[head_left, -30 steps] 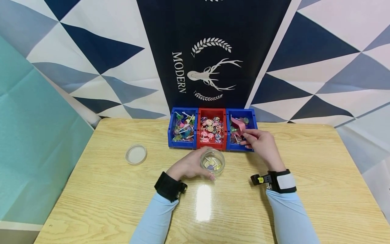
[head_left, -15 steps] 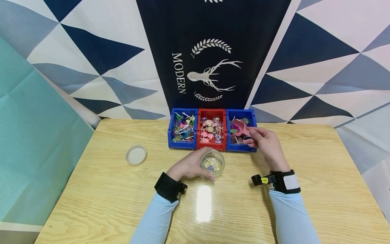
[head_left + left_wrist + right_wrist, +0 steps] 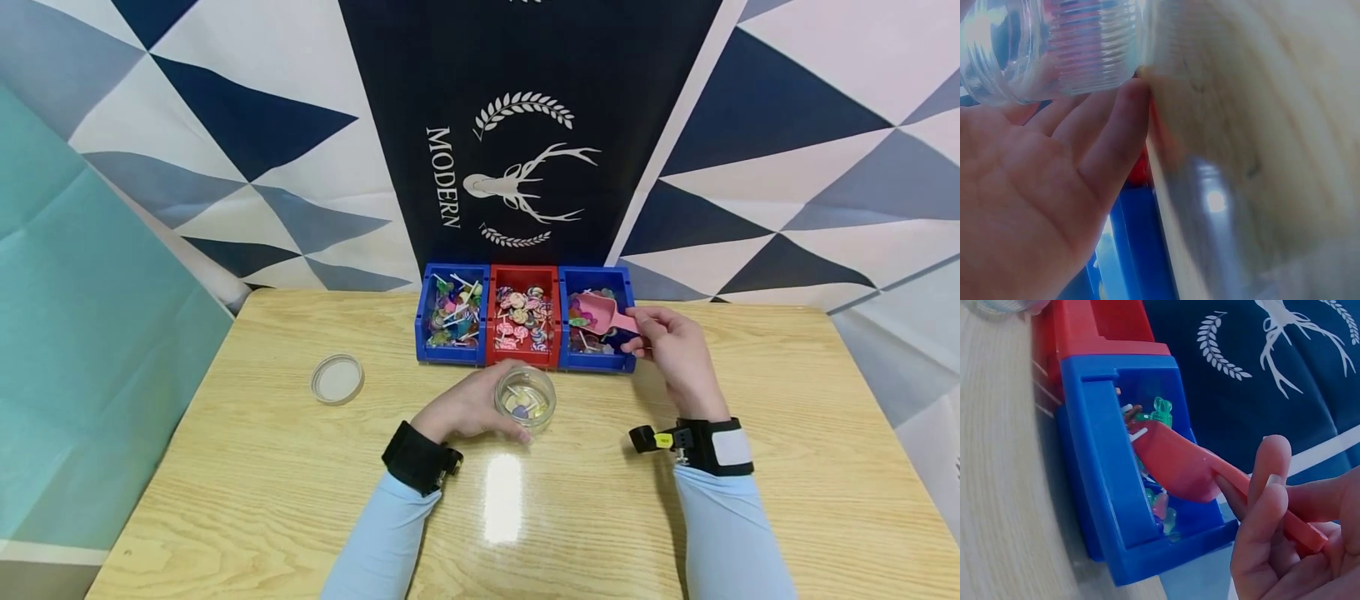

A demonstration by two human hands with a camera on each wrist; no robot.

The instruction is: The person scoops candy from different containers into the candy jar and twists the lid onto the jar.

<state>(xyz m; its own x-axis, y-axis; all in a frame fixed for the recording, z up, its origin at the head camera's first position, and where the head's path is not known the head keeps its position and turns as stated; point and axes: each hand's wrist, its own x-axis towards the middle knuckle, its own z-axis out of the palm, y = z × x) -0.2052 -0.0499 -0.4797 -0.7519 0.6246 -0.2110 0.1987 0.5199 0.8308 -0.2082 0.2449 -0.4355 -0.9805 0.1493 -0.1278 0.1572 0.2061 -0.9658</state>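
Note:
My left hand holds a clear glass jar standing on the table, fingers behind it and thumb in front. A few small lollipop-shaped pieces lie inside the jar. In the left wrist view, the fingers rest along the jar's ribbed side. My right hand pinches the handle of a pink scoop over the right blue bin. Colourful translucent pieces sit in the scoop's bowl, and more of them lie in that bin below.
Left of the right bin stand a red bin of swirl lollipop pieces and another blue bin of mixed pieces, side by side against the wall. A round lid lies on the left part of the wooden table.
The scoop has come up out of the right bin's pieces, levelled with a load in its bowl, and shifted slightly right with my right hand. My left hand and the jar stay put.

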